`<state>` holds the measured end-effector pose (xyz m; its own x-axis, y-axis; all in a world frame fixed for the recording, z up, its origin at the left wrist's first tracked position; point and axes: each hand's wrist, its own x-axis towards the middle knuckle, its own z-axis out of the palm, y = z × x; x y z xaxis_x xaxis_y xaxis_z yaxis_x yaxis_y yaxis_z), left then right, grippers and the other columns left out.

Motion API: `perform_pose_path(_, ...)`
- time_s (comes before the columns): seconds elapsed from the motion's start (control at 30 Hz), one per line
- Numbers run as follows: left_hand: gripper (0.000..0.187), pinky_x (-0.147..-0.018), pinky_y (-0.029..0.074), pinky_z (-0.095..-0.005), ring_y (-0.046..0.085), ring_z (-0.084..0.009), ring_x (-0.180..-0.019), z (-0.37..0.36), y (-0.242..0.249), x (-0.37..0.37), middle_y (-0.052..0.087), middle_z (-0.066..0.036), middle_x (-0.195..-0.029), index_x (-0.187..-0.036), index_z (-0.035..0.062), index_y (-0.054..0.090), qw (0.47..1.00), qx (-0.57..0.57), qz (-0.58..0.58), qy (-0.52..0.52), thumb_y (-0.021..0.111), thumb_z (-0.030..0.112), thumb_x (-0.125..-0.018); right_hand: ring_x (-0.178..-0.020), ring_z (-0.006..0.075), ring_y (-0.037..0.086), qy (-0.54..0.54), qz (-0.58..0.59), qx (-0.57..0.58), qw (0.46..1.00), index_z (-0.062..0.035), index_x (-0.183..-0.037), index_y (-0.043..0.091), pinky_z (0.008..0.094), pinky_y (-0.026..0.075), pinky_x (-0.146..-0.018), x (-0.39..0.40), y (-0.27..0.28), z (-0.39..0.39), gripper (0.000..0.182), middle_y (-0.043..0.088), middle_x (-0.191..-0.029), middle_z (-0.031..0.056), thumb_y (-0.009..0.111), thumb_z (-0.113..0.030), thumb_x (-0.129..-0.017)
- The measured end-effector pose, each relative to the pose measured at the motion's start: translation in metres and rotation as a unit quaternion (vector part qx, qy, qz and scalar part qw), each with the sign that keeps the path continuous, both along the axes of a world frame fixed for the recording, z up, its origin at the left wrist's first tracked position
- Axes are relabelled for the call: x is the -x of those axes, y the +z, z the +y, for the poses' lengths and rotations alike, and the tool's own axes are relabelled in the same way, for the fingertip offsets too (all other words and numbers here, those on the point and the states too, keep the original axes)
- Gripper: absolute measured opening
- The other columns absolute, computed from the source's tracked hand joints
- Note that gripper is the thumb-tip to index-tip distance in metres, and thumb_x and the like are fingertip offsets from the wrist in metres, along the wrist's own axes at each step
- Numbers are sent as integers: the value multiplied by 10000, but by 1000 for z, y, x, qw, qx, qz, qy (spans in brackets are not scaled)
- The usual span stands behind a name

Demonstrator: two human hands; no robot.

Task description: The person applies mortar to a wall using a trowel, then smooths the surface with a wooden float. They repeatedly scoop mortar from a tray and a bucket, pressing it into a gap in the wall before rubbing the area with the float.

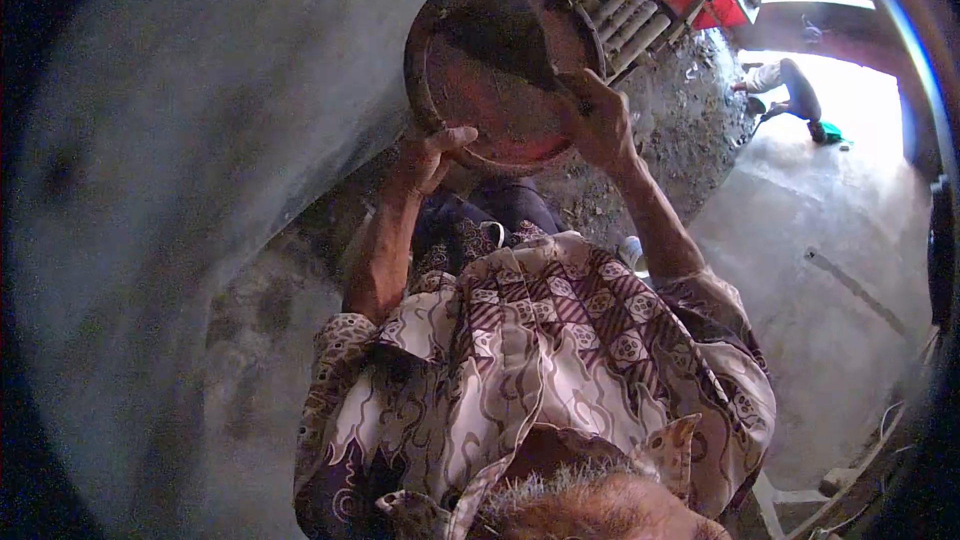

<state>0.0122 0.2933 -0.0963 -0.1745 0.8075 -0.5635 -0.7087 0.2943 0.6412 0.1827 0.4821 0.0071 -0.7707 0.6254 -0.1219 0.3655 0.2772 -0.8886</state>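
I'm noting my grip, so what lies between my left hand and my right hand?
The round reddish pan lies between your left hand and right hand, with both touching it, as the head view shows.

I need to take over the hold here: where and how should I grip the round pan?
Probably best by the rim of the pan, coming from the far side with two spaced grips. The left hand covers the near-left edge and the right hand the right; the far edge is uncovered. The round rim and wide bottom suggest opposed support.
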Motion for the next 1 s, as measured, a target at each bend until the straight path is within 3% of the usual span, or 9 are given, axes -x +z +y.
perform_pose_path(0.13,491,-823,543,-380,633,-249,-922,17,-22,-4,628,-103,-1037,-1167,20,543,989,-22,-101,103,738,51,-717,-834,228,679,-10,33,-335,942,-71,-1046,645,328,528,-673,2,6,-4,202,676,-943,132,653,-128,-852)
perform_pose_path(0.4,407,-869,509,-355,627,-238,-928,24,5,3,634,-72,-1008,-1136,38,585,990,-65,-54,112,718,119,-760,-696,214,673,-68,46,-410,909,-68,-1004,645,312,520,-583,-30,19,0,138,678,-816,98,615,-127,-882)
perform_pose_path(0.47,325,-859,502,-361,621,-228,-893,19,-37,4,633,-60,-954,-1064,37,627,993,-76,-58,70,705,153,-771,-549,118,577,-125,-190,-47,973,-54,-937,644,265,445,-481,-61,8,15,140,635,-717,32,594,-182,-912)
perform_pose_path(0.53,323,-858,498,-364,619,-231,-893,13,-64,10,635,-65,-952,-1042,37,638,990,-115,46,70,714,166,-755,-511,52,474,-102,-195,-31,975,-50,-885,645,237,366,-438,-80,-25,29,202,584,-694,-2,608,-247,-911)
perform_pose_path(0.6,323,-857,495,-367,617,-235,-893,13,-62,19,636,-70,-949,-1019,37,649,975,-150,149,63,723,179,-738,-504,68,475,-154,-108,229,955,-43,-884,644,237,361,-437,-79,-36,26,230,573,-679,0,638,-274,-887)
perform_pose_path(0.7,429,-865,497,-384,618,-254,-927,21,-3,30,637,-93,-1015,-1088,26,618,996,-35,78,-8,737,178,-705,-542,70,475,-64,-44,121,990,-29,-947,629,239,358,-461,-48,-64,31,301,553,-683,-5,652,-319,-874)
perform_pose_path(0.77,503,-828,515,-387,615,-259,-942,27,12,30,630,-103,-1048,-1149,22,579,974,-71,212,-22,738,156,-691,-559,75,479,-4,49,72,996,-22,-975,625,239,362,-475,-31,-70,30,328,547,-688,-9,648,-333,-874)
perform_pose_path(0.83,518,-832,512,-383,613,-257,-938,18,1,34,627,-101,-1051,-1165,24,566,978,-45,192,-69,736,152,-693,-785,173,607,-61,-24,196,978,-10,-1029,659,340,504,-720,-15,-56,30,362,669,-873,122,648,-324,-847)
perform_pose_path(1.0,508,-835,506,-366,609,-244,-916,-9,-10,36,625,-91,-1044,-1156,31,570,989,-4,131,-72,736,179,-699,-743,130,565,-52,31,143,988,4,-1048,640,278,452,-648,-26,-62,16,361,630,-851,59,630,-314,-877)
